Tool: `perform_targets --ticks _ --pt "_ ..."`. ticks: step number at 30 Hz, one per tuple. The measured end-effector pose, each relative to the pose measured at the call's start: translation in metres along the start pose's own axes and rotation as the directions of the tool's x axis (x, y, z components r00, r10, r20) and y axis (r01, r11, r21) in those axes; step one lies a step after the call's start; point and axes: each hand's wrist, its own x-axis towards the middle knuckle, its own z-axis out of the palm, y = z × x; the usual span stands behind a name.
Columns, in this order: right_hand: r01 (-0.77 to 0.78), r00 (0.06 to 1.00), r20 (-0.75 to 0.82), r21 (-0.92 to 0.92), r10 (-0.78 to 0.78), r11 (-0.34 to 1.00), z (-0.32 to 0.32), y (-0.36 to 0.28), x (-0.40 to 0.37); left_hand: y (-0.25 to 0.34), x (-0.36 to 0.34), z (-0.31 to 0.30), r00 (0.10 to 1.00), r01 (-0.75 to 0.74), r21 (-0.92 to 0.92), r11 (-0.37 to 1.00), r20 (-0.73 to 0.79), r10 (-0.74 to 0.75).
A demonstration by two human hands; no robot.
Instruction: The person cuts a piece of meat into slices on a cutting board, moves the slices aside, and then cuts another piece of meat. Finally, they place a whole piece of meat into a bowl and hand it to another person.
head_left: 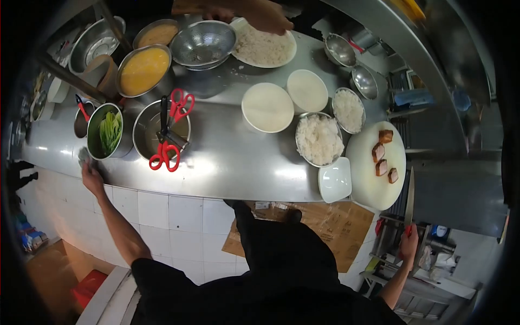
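My right hand (409,245) is closed around the red handle of a kitchen knife (410,197). The blade points away from me, beside the right edge of a round white cutting board (374,187). Several browned chunks of meat (381,167) lie on that board. At the counter's left front edge, my left hand (92,177) grips a small greyish cloth (84,156). Close to it stands a metal pot with green leafy vegetables (110,132). A white square bowl (335,181) touches or nearly touches the board's left side.
Red-handled scissors (164,156) rest across a metal pot (140,135). Bowls of rice (319,142) and white tubs (267,108) stand mid-right on the steel counter (233,162). Behind are a yellow-liquid pot (144,71) and a colander (204,43). Another person's arm (254,15) reaches over a rice plate (265,49).
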Motion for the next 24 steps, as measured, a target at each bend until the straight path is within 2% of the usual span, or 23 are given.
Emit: perform_targets --ticks 1,2,3,5,6,7,8,9,10,11,13,14,15,16,18,20,21,22,23,24 --pt "-0.009 1.000 -0.010 0.029 0.009 1.000 0.006 0.011 0.004 0.009 -0.021 -0.004 0.998 -0.035 -0.045 0.998 -0.044 0.033" --pt "-0.017 1.000 -0.020 0.056 0.018 0.998 0.012 0.024 0.007 0.022 -0.044 -0.011 0.998 -0.038 0.011 0.999 -0.056 0.038" --pt "0.159 0.974 -0.156 -0.056 -0.166 0.986 0.022 0.042 0.009 0.048 -0.070 -0.022 0.998 -0.020 0.041 0.999 -0.064 0.022" --pt "0.080 0.993 -0.091 0.029 -0.078 0.996 0.025 0.043 0.017 0.106 -0.128 -0.037 0.993 0.061 -0.072 0.996 -0.100 -0.068" --pt "0.014 1.000 -0.023 0.103 -0.011 0.995 0.026 0.038 0.023 0.130 -0.162 -0.039 0.991 0.023 -0.198 0.980 -0.123 -0.048" --pt "-0.001 1.000 -0.016 0.115 0.003 0.993 0.025 0.027 0.025 0.163 -0.196 -0.045 0.990 0.090 -0.253 0.963 -0.082 -0.114" --pt "-0.073 0.996 0.068 0.223 0.060 0.972 0.021 0.012 0.029 0.237 -0.222 -0.070 0.979 0.191 -0.315 0.930 -0.010 -0.204" --pt "-0.148 0.983 0.148 0.326 0.104 0.934 0.018 0.012 0.035 0.280 -0.250 -0.078 0.993 0.089 -0.365 0.927 -0.037 -0.110" --pt "-0.052 0.994 0.105 0.479 0.002 0.876 0.028 0.036 0.044 0.330 -0.271 -0.086 0.995 0.070 -0.493 0.867 -0.023 -0.093" --pt "-0.061 0.996 0.090 0.534 0.014 0.843 0.035 0.052 0.051 0.376 -0.286 -0.096 0.996 0.088 -0.600 0.795 0.048 -0.074" --pt "-0.100 0.992 0.128 0.679 0.017 0.727 0.039 0.069 0.061 0.441 -0.296 -0.096 0.996 -0.029 -0.561 0.828 0.057 0.074" --pt "-0.134 0.984 0.177 0.760 -0.004 0.636 0.038 0.073 0.064 0.452 -0.302 -0.078 0.991 -0.075 -0.543 0.836 0.055 0.125" --pt "-0.180 0.973 0.232 0.769 -0.006 0.614 0.029 0.064 0.064 0.452 -0.308 -0.051 0.977 -0.136 -0.493 0.859 0.075 0.198" --pt "-0.169 0.973 0.228 0.783 -0.023 0.599 0.042 0.087 0.076 0.439 -0.317 -0.022 0.926 -0.174 -0.349 0.921 0.260 0.274" --pt "-0.205 0.956 0.283 0.836 -0.079 0.509 0.047 0.100 0.085 0.447 -0.316 -0.019 0.877 -0.378 -0.135 0.916 0.265 0.401" --pt "-0.234 0.942 0.315 0.859 -0.111 0.455 0.057 0.112 0.096 0.477 -0.313 -0.059 0.860 -0.337 0.094 0.937 0.435 0.265" --pt "-0.257 0.925 0.349 0.867 -0.151 0.428 0.061 0.118 0.105 0.505 -0.319 -0.087 0.882 -0.262 0.155 0.953 0.439 0.171" --pt "-0.259 0.923 0.352 0.868 -0.158 0.424 0.064 0.124 0.114 0.519 -0.323 -0.100 0.884 -0.261 0.163 0.951 0.436 0.168" --pt "-0.301 0.891 0.403 0.870 -0.209 0.391 0.069 0.128 0.122 0.529 -0.326 -0.109 0.887 -0.296 -0.074 0.952 0.349 0.303" --pt "-0.346 0.853 0.450 0.867 -0.264 0.360 0.077 0.133 0.128 0.538 -0.327 -0.118 0.881 -0.337 -0.301 0.892 0.232 0.412"
